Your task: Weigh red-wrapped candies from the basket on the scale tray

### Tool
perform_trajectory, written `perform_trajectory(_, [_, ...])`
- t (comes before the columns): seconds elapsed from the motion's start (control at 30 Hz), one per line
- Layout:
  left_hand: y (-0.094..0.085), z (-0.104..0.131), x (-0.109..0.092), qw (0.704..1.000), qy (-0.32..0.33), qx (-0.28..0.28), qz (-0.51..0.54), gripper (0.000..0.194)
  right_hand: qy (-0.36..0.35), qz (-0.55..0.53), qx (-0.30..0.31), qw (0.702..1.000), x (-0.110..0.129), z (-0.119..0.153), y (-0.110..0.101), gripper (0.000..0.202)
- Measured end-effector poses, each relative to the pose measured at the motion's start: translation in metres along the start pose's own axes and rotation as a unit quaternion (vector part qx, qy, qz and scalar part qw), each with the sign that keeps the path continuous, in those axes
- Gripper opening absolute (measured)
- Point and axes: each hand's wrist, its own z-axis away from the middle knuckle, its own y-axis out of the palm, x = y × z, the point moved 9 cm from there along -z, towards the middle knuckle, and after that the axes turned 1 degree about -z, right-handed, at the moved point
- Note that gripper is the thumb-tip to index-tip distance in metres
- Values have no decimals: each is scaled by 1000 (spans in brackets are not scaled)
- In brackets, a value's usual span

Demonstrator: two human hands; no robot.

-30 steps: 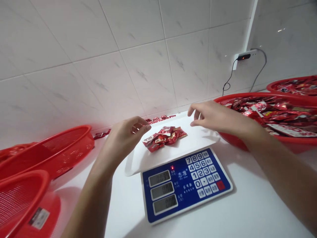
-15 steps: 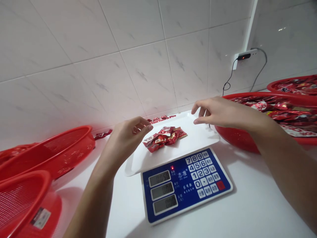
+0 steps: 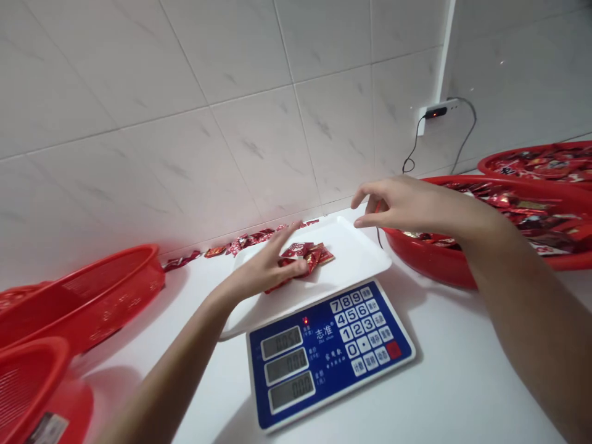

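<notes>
Several small red wrapped packets [image 3: 314, 254] lie in a loose pile on the white tray [image 3: 354, 262] of a blue digital scale [image 3: 330, 357]. Over the left part of that pile is my left hand [image 3: 268, 265], its thumb and fingers apart; it hides some packets, and I cannot tell whether it touches them. My right hand [image 3: 388, 203] hovers above the tray's right back corner, fingers curved and parted, with nothing in it. The scale's displays are lit dimly beside a red light.
A red basket [image 3: 430, 265] full of red packets stands at right, another filled one [image 3: 490, 161] behind it. Red baskets [image 3: 115, 296] stand at left. A row of packets [image 3: 240, 243] lies along the tiled wall. A power strip [image 3: 423, 120] with cables hangs on the wall.
My left hand has moved over the pile and opened its fingers. My right hand stays near the tray's back corner. The whole view has shifted slightly.
</notes>
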Motion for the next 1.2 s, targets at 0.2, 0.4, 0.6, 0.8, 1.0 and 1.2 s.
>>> perform_trajectory(0.2, [36,-6,-16,992,6,24,-125,70,7,27,7,1000,-4,-4,1,45])
perform_trajectory(0.4, [27,-8,-22,986,37,-80,-144,42,14,13,29,999,-12,-12,10,51])
perform_trajectory(0.6, [18,-4,-34,981,33,-113,-153,24,0,18,50,999,-6,-8,16,49])
perform_trajectory(0.8, [12,11,-40,975,-28,-132,-175,19,-18,25,80,996,0,-12,28,48])
perform_trajectory(1.0, [10,9,-38,984,-17,-83,-158,24,-36,33,110,993,6,-15,44,50])
perform_trajectory(1.2, [13,10,-36,980,-22,-110,-162,25,-58,38,116,991,20,-8,44,48])
